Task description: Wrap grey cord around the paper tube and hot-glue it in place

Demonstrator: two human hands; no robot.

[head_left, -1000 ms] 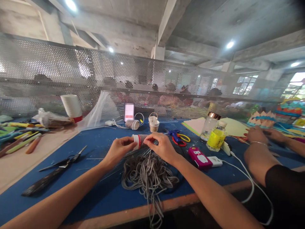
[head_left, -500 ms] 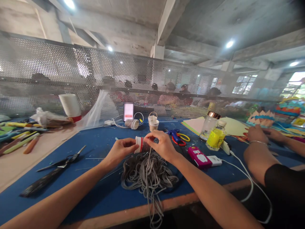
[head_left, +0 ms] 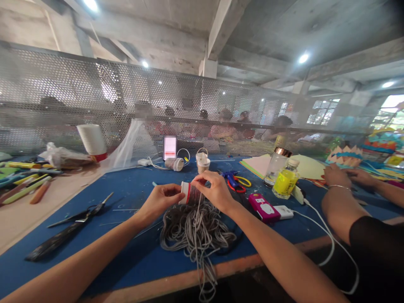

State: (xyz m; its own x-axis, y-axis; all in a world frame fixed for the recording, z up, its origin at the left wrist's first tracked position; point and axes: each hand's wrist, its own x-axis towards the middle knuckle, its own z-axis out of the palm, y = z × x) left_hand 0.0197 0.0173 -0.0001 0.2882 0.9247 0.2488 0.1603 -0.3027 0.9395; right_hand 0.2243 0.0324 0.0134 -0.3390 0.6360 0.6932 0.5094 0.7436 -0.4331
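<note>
A small paper cup [head_left: 184,189] with a white rim and a red band lies on its side in the air, grey cord wound round part of its wall. My left hand [head_left: 162,203] grips it by the rim end, thumb and fingers closed. At the wound part, my right hand [head_left: 215,190] pinches the grey cord, whose strand runs down from the fingers. Beneath both hands, a loose heap of grey cord [head_left: 195,231] lies on the blue mat [head_left: 123,240], with some loops hanging over the table's front edge.
Black scissors [head_left: 74,227] lie left. Behind stand a phone [head_left: 170,148], a cord-wrapped cup [head_left: 174,164] on its side and a small handled basket [head_left: 202,162]. Rightward are coloured-handled scissors [head_left: 235,182], a purple box [head_left: 263,208], a yellow bottle [head_left: 285,180] and another person's hands [head_left: 341,176].
The cup has turned slightly and shifted a little to the right, showing more of the wound cord. My right hand has moved up slightly, still pinching the cord.
</note>
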